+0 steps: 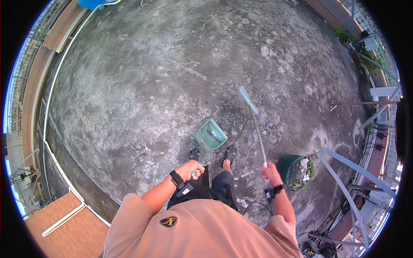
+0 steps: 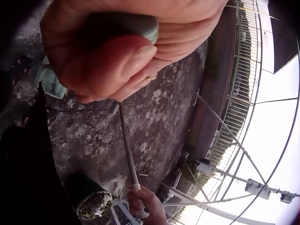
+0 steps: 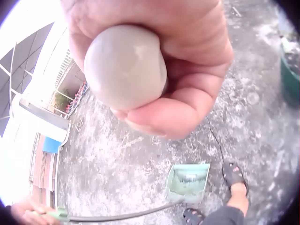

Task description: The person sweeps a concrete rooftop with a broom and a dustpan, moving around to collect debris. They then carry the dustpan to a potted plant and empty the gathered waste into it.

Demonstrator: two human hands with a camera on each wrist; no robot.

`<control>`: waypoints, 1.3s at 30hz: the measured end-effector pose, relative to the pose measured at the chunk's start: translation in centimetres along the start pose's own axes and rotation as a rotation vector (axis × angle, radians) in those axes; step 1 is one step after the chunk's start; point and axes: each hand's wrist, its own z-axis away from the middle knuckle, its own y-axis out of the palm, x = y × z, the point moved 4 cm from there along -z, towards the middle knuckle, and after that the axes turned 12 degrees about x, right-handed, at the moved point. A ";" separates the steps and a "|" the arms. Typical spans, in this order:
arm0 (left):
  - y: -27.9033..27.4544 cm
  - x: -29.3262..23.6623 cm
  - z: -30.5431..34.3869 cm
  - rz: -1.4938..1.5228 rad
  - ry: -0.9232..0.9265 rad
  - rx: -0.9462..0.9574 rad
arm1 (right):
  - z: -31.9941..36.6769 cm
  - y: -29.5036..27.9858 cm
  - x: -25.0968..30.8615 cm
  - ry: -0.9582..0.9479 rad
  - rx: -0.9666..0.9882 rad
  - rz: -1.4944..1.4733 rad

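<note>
My left hand grips the green end of a long-handled dustpan. The pale green pan rests by my feet, its open side facing away from me, with some debris inside. In the right wrist view the dustpan's grey pole runs from the left hand toward the pan. A broom is held by my right hand, fingers wrapped round the handle. Its rounded white handle end fills the right wrist view. The pale blue-white broom head is out ahead, beyond the pan and to its right.
A dark green planter with soil and plants stands right of my legs. Grey metal struts and cables lie beyond it. A white pipe follows the left wall. Stained, cracked concrete spreads ahead.
</note>
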 end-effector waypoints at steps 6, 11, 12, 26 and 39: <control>2.0 -1.6 0.7 0.185 0.110 -0.045 | -11.8 -6.8 4.4 -0.036 -0.074 0.281; 1.6 -1.8 -0.2 0.217 0.133 -0.076 | -15.9 -2.2 -2.6 0.017 0.107 0.244; 1.9 -2.3 0.3 0.217 0.146 -0.147 | -13.8 -0.7 -3.8 -0.002 0.164 0.254; -0.2 -3.0 0.8 0.293 0.149 -0.040 | 2.4 3.6 -5.2 0.192 0.443 0.010; -3.7 -4.6 2.8 0.428 0.141 0.132 | -14.2 3.4 10.3 0.021 0.010 0.125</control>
